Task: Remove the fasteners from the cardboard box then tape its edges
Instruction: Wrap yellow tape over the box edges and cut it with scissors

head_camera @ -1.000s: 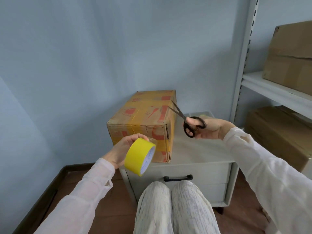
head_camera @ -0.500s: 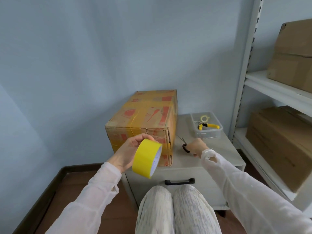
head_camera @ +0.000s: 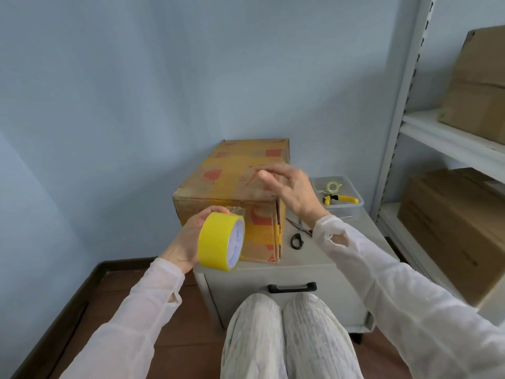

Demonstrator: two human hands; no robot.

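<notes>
Two hands up, one loaded. L hand (head_camera: 185, 242) grips the yellow tape roll (head_camera: 218, 239), fingers curled round the back of it and thumb over the top. The roll is held upright in the air, just in front of the box's near face, and its core faces R.

The cardboard box (head_camera: 232, 176) is the task item. It sits shut on the L half of a small grey cabinet (head_camera: 306, 255), long side running away from the viewer. Printed red marks show, worn. Can't tell if any staples remain; too small to read.

R hand (head_camera: 295, 190) hovers over the box's near R top corner with fingers loosely spread, holding nothing. It's a bit blurred, so whether it touches the box can't be told.

Scissors (head_camera: 297, 240) lie on the cabinet top just R of the box, untouched. Further R and back is a clear plastic tub (head_camera: 355, 210) with yellow-handled pliers (head_camera: 344, 198) in it. Far R is a shelf rack (head_camera: 448, 140) with more cartons (head_camera: 481, 86).

Judgement: the pliers are parked, so the fastener step looks done and the taping step is starting.

Next move prob. needs the R fingers to find the roll's free end, which isn't clearly visible. Then peel a length, set it square on a box edge and press it flat while L feeds the roll. The scissors are near enough for the cut. Risk: the tape folds onto itself if pulled slack.
</notes>
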